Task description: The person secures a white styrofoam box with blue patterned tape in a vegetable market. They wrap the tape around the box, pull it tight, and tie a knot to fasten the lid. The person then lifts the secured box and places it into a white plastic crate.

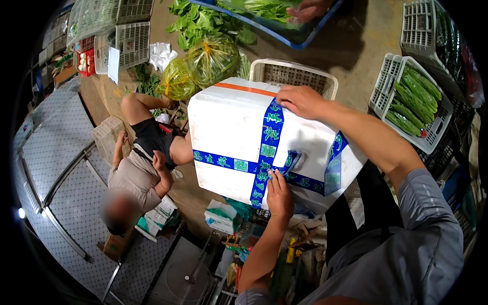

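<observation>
A white foam box [225,122] fills the middle of the view. Blue tape [271,133] with green writing and printed codes crosses over it, and an orange strip [244,89] runs along its far edge. A loose-looking piece of the tape stands up near the crossing. My left hand [281,196] has its fingertips on the tape just below that crossing; whether they pinch it is unclear. At the far edge, my right hand [303,102] curls its fingers over the box beside the end of the tape, thumb partly hidden.
Behind the box stand a pale plastic crate [293,65], yellow bags of greens [211,57] and a blue tub [255,24], with another person's hand [309,9] over it. A seated person [141,167] is at left. A crate of wrapped green vegetables [413,99] is at right.
</observation>
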`<state>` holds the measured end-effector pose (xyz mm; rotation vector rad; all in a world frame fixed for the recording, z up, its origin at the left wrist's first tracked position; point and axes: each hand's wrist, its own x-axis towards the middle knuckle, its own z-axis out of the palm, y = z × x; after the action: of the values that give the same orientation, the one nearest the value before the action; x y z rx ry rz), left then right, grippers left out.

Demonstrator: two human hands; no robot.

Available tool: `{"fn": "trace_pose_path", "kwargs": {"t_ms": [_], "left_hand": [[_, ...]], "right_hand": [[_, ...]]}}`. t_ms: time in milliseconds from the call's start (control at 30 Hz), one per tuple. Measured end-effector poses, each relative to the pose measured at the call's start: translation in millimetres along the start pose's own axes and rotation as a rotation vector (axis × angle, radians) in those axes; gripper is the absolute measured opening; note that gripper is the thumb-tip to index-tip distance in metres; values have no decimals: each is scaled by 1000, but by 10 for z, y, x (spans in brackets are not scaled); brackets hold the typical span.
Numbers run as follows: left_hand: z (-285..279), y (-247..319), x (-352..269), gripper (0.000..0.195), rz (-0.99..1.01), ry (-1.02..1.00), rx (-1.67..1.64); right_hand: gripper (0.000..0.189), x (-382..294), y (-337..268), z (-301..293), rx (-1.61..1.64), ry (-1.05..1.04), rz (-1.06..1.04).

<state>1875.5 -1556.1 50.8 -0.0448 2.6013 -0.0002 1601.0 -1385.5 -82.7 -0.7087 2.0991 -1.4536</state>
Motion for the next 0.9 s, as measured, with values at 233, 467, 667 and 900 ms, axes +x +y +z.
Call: {"fn": "trace_pose_path", "kwargs": {"t_ms": [233, 467, 667, 900], "left_hand": [[9, 39, 40, 57, 20, 31, 29], [61, 37, -16, 51, 15, 92, 76], [-18, 66, 22, 53, 0, 77, 28], [34, 66, -14, 52, -1, 98, 68]], "right_hand": [[10, 86, -6, 17, -45, -28, -15], [14, 199, -225, -23, -141, -242, 201], [11, 239, -178, -111, -118, -265, 160], [18, -87, -1, 61, 201, -31, 122]]}}
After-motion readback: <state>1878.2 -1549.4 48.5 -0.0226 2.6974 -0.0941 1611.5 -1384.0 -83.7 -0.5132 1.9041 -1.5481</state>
